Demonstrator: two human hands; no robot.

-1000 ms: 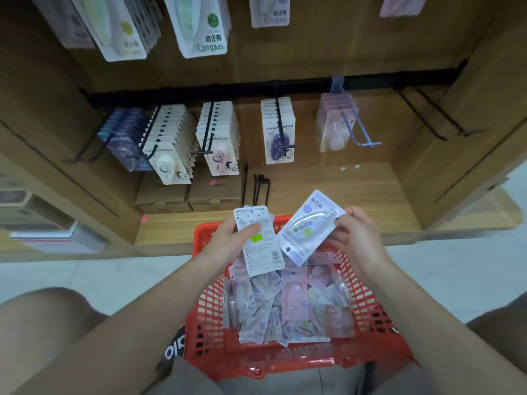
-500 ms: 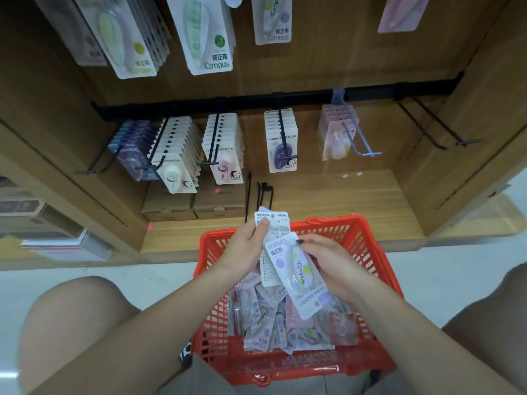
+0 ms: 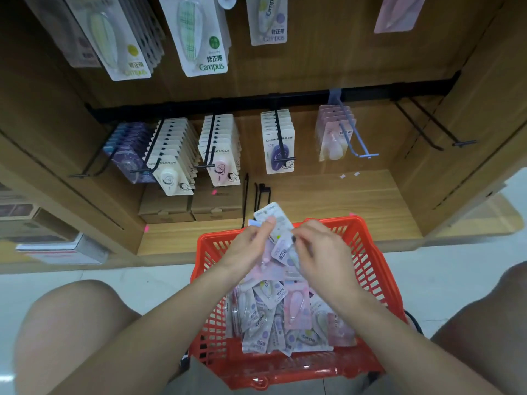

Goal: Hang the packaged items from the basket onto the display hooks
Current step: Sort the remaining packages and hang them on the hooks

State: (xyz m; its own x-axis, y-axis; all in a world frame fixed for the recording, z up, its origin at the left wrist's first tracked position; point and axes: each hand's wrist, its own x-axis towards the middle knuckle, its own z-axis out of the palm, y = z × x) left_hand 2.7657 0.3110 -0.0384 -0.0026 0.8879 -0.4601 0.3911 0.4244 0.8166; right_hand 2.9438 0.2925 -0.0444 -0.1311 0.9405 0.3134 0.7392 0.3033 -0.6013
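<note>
Both hands meet above the far half of a red plastic shopping basket (image 3: 368, 252). The left hand (image 3: 248, 246) grips a small fan of correction-tape packets (image 3: 275, 220), thumb pressed on the front of the top white card, which sticks up past the fingers toward the shelf. The right hand (image 3: 319, 252) has its fingers curled onto a pale lilac packet (image 3: 282, 252) just beside the left hand's bundle; the two hands nearly touch, and the picture is blurred there, so exactly how many packets each holds cannot be told.

Below the wrists, the basket holds a loose heap of more packets (image 3: 273, 317), pink and lilac, lying at all angles and overlapping, piled toward the near wall.

Beyond the hands, a wooden display bay carries a black rail with hooks. Above the left hand, hooks hold rows of cream-carded tapes (image 3: 174, 155) and, further left, blue-purple packs (image 3: 128, 149). Straight ahead hangs a short row with a purple dispenser (image 3: 278, 143); above the right hand, pink packs (image 3: 333, 132) sit on a blue hook. To the far right, black hooks (image 3: 439, 129) stand bare. Two cardboard boxes (image 3: 191, 203) rest on the shelf beyond the left hand.
</note>
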